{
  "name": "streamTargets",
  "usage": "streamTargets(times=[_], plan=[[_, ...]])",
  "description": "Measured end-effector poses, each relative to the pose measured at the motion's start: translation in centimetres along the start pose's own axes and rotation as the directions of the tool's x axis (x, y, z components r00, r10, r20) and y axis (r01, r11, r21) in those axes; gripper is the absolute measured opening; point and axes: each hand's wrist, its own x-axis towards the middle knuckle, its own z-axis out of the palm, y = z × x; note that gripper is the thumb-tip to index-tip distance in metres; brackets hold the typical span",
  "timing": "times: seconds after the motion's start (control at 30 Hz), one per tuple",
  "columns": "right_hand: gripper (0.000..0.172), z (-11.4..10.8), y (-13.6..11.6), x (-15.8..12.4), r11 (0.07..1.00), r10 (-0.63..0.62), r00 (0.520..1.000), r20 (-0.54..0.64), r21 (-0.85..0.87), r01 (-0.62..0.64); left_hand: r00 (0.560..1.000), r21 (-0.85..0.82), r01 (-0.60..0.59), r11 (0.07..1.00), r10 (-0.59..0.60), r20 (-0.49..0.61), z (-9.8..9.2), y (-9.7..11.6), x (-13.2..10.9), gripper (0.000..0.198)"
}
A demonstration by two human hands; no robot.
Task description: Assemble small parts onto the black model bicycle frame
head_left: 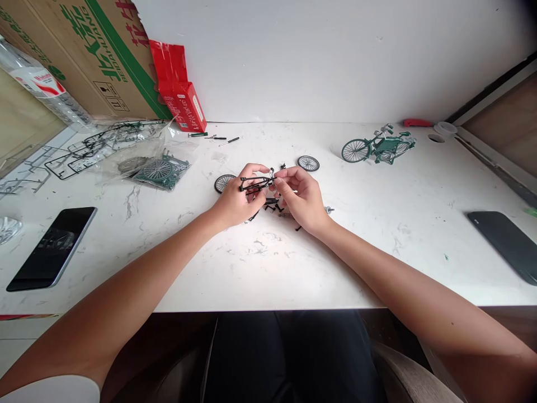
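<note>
L hand (pixel 236 200) grips black frame (pixel 255 183) just above table (pixel 335 263), centre. R hand (pixel 301 197) fingers pinched narrow at frame's R end, on a tiny part; can't tell which. Frame bare: no wheels on. 2 loose wheels (pixel 308 163) beside hands, small black bits (pixel 272 206) under them. So early-to-mid build, most fitting left. Finished green bike (pixel 377 146) far R; bagged kit (pixel 157 168), sprues (pixel 79 154), phone (pixel 52 246) L.

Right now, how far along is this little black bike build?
Early. Both hands, left hand and right hand, hold the bare black frame. Two loose wheels and small black parts lie unfitted on the table. The green bicycle beyond already stands assembled.
</note>
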Motion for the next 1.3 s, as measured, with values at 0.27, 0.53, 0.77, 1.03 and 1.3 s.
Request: streamTargets(times=[0.27, 0.53, 0.77, 1.03, 1.3], plan=[[0.040, 0.1, -0.9, -0.2, 0.999, -0.049, 0.998, -0.050, -0.013, 0.049, 0.994, 0.099, -0.047, 0.994, 0.057, -0.096, 0.3, -0.5, 0.0, 0.040], [0.048, 0.1, -1.8, -0.3, 0.979, -0.191, 0.980, -0.056, -0.081, 0.186, 0.951, 0.223, -0.066, 0.973, 0.129, -0.282, 0.3, -1.4, 0.3, 0.073], [0.068, -0.5, -0.6, 0.3, 0.956, -0.269, 0.957, -0.104, -0.146, 0.253, 0.932, 0.224, -0.065, 0.972, 0.140, -0.333, 0.3, -2.3, 0.3, 0.071], [0.054, -0.5, -1.6, -0.1, 0.924, -0.360, 0.904, -0.232, -0.225, 0.310, 0.955, 0.259, -0.120, 0.958, 0.183, -0.235, -0.3, -0.4, 0.3, 0.049], [0.035, 0.3, -2.3, -0.7, 0.864, -0.495, 0.854, -0.162, -0.200, 0.462, 0.973, -0.021, -0.134, 0.991, 0.128, -0.191, 0.8, 2.2, -0.1, 0.033]])
